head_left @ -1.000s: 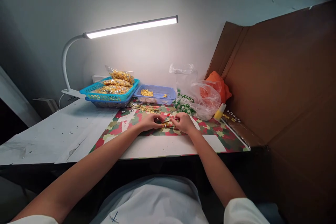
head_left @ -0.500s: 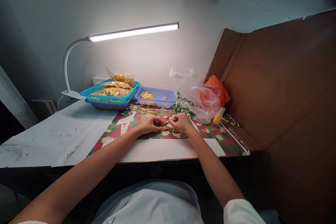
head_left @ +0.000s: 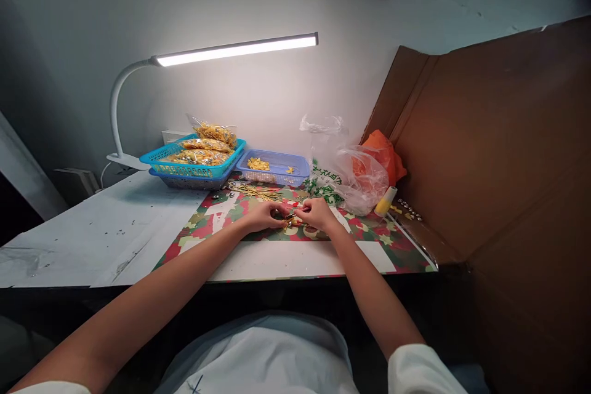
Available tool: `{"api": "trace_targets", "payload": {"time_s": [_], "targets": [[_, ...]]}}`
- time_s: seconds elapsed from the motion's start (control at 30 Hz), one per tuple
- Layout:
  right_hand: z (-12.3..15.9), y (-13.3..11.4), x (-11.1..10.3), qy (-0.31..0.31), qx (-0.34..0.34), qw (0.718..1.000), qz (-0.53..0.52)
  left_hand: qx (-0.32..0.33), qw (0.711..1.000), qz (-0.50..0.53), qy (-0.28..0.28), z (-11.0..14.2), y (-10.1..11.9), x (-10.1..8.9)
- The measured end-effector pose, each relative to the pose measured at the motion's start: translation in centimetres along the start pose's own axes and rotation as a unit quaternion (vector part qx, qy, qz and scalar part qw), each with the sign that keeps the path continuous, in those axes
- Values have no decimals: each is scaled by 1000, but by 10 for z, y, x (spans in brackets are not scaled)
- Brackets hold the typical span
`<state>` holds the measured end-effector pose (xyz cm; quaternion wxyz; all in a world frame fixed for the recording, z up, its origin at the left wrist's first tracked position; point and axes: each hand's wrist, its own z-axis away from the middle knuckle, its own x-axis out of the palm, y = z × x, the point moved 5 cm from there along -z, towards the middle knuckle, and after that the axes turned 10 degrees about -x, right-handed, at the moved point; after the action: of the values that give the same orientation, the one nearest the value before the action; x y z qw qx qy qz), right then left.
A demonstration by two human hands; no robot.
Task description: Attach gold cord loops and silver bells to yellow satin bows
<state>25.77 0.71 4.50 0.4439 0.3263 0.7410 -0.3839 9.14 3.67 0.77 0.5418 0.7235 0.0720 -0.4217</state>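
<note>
Both my hands rest close together on a red, green and white patterned mat (head_left: pixel 217 225) at the table's middle. My left hand (head_left: pixel 264 215) is closed, fingertips pinched on a small gold-coloured piece (head_left: pixel 292 219) that lies between the two hands. My right hand (head_left: pixel 317 214) is closed too, pinching the same small gold piece from the right side. The piece is too small to make out in detail. A loose bundle of thin gold sticks (head_left: pixel 257 192) lies on the mat just beyond my left hand.
Stacked blue baskets (head_left: pixel 192 167) with bags of yellow bits and a lilac basket (head_left: pixel 277 167) stand at the back. Clear and orange plastic bags (head_left: pixel 364 175), a yellow spool (head_left: pixel 385 202), a lit desk lamp (head_left: pixel 235 49) and a tall cardboard wall (head_left: pixel 498 135) on the right surround the mat.
My hands have stayed on the mat, working the small gold piece; my right hand edged slightly closer to the left. The view shifted a little.
</note>
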Motion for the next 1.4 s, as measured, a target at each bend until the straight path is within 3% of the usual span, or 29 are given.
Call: {"api": "trace_targets", "payload": {"time_s": [0.4, 1.17, 1.3, 1.4], "targets": [[0, 7, 11, 8, 11, 999, -38, -1, 1000, -16, 5, 0, 2, -1], [1, 6, 11, 20, 25, 998, -53, -4, 1000, -6, 3, 0, 2, 0], [3, 8, 10, 32, 25, 998, -53, -9, 1000, -17, 15, 3, 6, -2], [6, 14, 5, 56, 38, 997, -44, -17, 998, -27, 57, 5, 10, -9]]}}
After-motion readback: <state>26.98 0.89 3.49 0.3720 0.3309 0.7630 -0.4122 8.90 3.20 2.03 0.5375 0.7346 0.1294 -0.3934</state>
